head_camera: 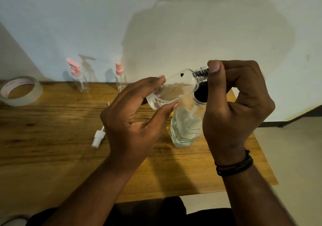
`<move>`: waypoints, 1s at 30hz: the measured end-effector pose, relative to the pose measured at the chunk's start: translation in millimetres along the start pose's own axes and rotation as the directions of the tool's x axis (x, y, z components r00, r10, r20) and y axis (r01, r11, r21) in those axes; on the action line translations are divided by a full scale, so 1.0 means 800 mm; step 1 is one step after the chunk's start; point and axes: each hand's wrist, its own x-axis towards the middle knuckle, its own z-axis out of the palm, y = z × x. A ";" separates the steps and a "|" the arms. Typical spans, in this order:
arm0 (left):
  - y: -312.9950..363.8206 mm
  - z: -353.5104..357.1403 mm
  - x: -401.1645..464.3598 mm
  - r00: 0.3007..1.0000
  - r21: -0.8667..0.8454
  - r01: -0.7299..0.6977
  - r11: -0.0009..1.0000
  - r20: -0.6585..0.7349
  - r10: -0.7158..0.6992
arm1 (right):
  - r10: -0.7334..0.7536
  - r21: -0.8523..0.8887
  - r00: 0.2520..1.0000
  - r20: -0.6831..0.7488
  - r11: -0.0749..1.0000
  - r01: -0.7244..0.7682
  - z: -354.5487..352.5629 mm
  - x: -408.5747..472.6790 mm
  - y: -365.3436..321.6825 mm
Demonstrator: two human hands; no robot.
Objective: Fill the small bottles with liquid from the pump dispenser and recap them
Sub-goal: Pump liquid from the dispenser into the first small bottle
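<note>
I am looking down over a brown wooden table [52, 138] at my two bare hands raised above it. My left hand [134, 119] holds a small clear plastic bottle [174, 88] tipped almost on its side, base between fingertips and thumb, with a shallow pool of clear liquid along its lower wall. The threaded neck points right, where my right hand [235, 107] curls around the black pump head [201, 93] of a larger clear dispenser bottle [184, 128] standing on the table. The thumb is laid over the small bottle's neck; whether the black nozzle sits inside the mouth I cannot tell.

To do this well, I judge the mouth should stay raised above the liquid so nothing runs out, with the nozzle lined up squarely before each slow press. The bottle looks only slightly filled.

A white spray cap [98, 137] lies loose on the table left of my left hand, likely this bottle's closure. Near the far edge stand a clear bottle with a pink pump top [78, 79] and a clear bottle with a pink spray top [120, 79], with a roll of clear tape [20, 90] to their left.
</note>
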 end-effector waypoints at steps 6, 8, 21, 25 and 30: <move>-0.001 0.000 -0.001 1.000 -0.006 0.023 1.000 0.004 -0.023 | 0.017 0.026 0.999 -0.035 1.000 -0.016 0.007 -0.009 0.003; -0.002 0.001 -0.003 1.000 -0.012 0.029 1.000 0.011 -0.029 | 0.026 0.023 0.999 -0.039 0.999 -0.025 0.008 -0.012 0.006; 0.000 0.001 -0.001 1.000 -0.031 0.013 0.999 0.005 -0.013 | -0.008 0.001 1.000 -0.028 1.000 0.008 0.002 -0.002 -0.002; -0.002 0.002 -0.002 1.000 -0.040 0.031 0.999 0.008 -0.030 | 0.005 0.022 0.999 -0.044 1.000 -0.004 0.005 -0.008 0.001; -0.002 0.003 -0.005 0.999 -0.039 0.041 0.998 0.032 -0.040 | 0.023 0.020 0.998 -0.052 1.000 -0.022 0.006 -0.013 0.007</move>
